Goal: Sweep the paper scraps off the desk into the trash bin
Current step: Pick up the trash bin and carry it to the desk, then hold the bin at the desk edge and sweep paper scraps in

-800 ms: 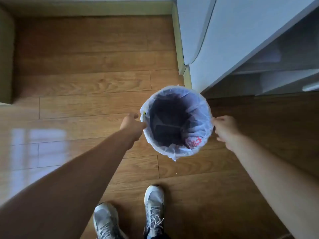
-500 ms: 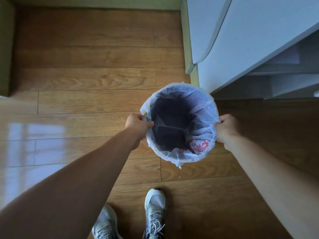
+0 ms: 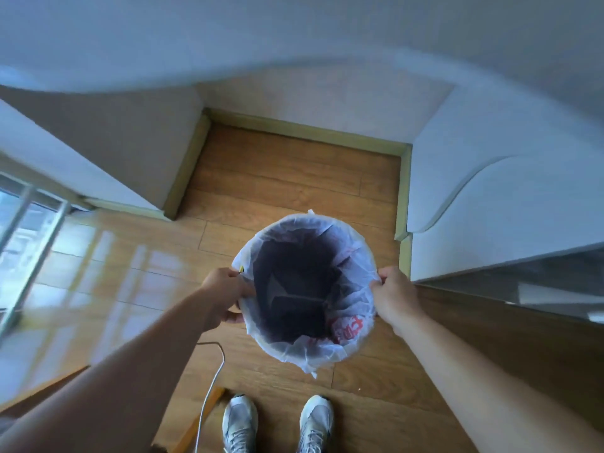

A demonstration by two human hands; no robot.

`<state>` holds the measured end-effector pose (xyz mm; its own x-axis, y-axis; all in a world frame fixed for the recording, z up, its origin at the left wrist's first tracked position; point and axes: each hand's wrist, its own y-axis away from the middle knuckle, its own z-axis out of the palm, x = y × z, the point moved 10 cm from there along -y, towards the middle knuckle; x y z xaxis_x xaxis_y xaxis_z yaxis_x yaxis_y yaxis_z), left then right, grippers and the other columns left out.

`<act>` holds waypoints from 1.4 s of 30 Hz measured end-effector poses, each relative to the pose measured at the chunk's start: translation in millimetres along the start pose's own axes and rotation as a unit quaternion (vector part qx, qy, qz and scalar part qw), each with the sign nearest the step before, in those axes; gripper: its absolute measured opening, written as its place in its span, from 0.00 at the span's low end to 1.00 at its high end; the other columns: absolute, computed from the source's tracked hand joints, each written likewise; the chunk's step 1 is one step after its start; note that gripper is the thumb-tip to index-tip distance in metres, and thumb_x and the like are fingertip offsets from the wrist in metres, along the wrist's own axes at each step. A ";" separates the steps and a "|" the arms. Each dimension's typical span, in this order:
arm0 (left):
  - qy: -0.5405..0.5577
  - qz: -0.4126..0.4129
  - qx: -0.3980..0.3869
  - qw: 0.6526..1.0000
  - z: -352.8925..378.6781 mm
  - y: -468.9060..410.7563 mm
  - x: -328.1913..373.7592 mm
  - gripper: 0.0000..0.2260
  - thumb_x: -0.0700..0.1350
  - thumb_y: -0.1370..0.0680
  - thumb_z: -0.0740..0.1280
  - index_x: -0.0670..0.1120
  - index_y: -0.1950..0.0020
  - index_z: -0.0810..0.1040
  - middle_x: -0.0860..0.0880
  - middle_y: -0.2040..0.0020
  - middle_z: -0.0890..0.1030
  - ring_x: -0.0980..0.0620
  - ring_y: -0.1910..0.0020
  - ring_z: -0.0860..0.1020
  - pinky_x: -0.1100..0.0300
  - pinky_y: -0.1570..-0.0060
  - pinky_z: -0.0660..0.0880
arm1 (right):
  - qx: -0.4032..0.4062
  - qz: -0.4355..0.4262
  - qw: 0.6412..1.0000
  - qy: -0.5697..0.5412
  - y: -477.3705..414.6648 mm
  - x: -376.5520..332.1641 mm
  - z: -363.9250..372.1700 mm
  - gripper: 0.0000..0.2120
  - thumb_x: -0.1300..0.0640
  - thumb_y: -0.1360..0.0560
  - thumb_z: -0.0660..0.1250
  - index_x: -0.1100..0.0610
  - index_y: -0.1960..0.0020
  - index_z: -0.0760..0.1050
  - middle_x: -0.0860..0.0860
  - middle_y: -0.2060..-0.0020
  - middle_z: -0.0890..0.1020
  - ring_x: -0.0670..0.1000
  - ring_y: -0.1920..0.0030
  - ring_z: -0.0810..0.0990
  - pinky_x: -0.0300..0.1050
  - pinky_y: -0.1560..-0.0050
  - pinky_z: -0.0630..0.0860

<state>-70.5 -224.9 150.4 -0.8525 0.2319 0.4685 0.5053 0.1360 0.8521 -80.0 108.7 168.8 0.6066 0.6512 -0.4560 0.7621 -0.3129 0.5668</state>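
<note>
A round trash bin [image 3: 354, 343] lined with a thin white plastic bag sits between my arms, seen from straight above. Its inside is dark, with red print on the bag at the lower right. My left hand [image 3: 224, 294] grips the bin's left rim and my right hand [image 3: 394, 294] grips the right rim. The bin looks lifted clear of the wooden floor, above my feet. No paper scraps and no desk top show in this view.
White furniture panels [image 3: 490, 204] rise on the right, another white surface [image 3: 228, 37] spans the top, and a pale wall corner [image 3: 108, 152] stands left. A white cable [image 3: 209, 397] runs over the wooden floor [image 3: 284, 178] beside my grey shoes [image 3: 240, 423]. A window frame [image 3: 26, 223] is at far left.
Both hands have closed on the bin's rim and raised it. The view has swung up and left, bringing the wall corner, window and cable into sight.
</note>
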 end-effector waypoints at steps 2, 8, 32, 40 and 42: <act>0.017 -0.002 0.015 1.000 -37.2 34.6 7.7 0.05 0.32 0.31 0.66 0.41 0.61 0.77 0.43 0.66 0.77 0.46 0.69 0.74 0.57 0.75 0.77 | -0.009 -0.025 0.999 0.025 23.0 -44.2 -6.7 0.08 0.53 0.20 0.60 0.55 0.44 0.72 0.54 0.54 0.80 0.53 0.58 0.81 0.49 0.60 0.81; 0.112 -0.005 0.057 0.992 -151.8 136.9 14.2 0.06 0.31 0.31 0.65 0.41 0.61 0.77 0.44 0.70 0.77 0.48 0.73 0.74 0.56 0.74 0.77 | -0.029 -0.114 0.991 0.063 88.2 -186.5 -18.2 0.09 0.56 0.22 0.61 0.57 0.44 0.75 0.55 0.50 0.81 0.57 0.50 0.79 0.50 0.51 0.77; 0.325 -0.042 0.215 0.920 -355.0 205.4 -8.4 0.07 0.29 0.30 0.67 0.38 0.63 0.72 0.42 0.70 0.71 0.47 0.79 0.71 0.58 0.76 0.74 | -0.078 -0.537 0.789 0.288 170.7 -563.5 61.9 0.17 0.46 0.24 0.60 0.49 0.37 0.72 0.50 0.41 0.79 0.53 0.44 0.79 0.48 0.49 0.76; 0.346 -0.098 0.280 0.890 -353.4 185.0 7.3 0.07 0.29 0.31 0.71 0.35 0.56 0.75 0.37 0.64 0.77 0.42 0.72 0.81 0.53 0.73 0.78 | -0.020 -0.499 0.796 0.343 32.5 -718.1 5.3 0.45 0.33 0.36 0.72 0.45 0.25 0.59 0.56 0.23 0.55 0.62 0.24 0.54 0.64 0.29 0.60; 0.353 -0.105 0.280 0.886 -348.4 180.8 13.4 0.09 0.28 0.32 0.71 0.33 0.54 0.75 0.36 0.63 0.77 0.39 0.70 0.81 0.50 0.68 0.79 | -0.084 -0.448 0.812 0.365 2.2 -719.6 21.7 0.50 0.29 0.39 0.71 0.41 0.23 0.54 0.53 0.21 0.48 0.63 0.23 0.50 0.68 0.28 0.57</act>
<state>-37.2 -532.8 391.9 -0.7067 -0.4889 0.5114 0.1447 0.6077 0.7809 -509.9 -375.6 483.3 -0.5164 0.8208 -0.2441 0.7442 0.5712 0.3462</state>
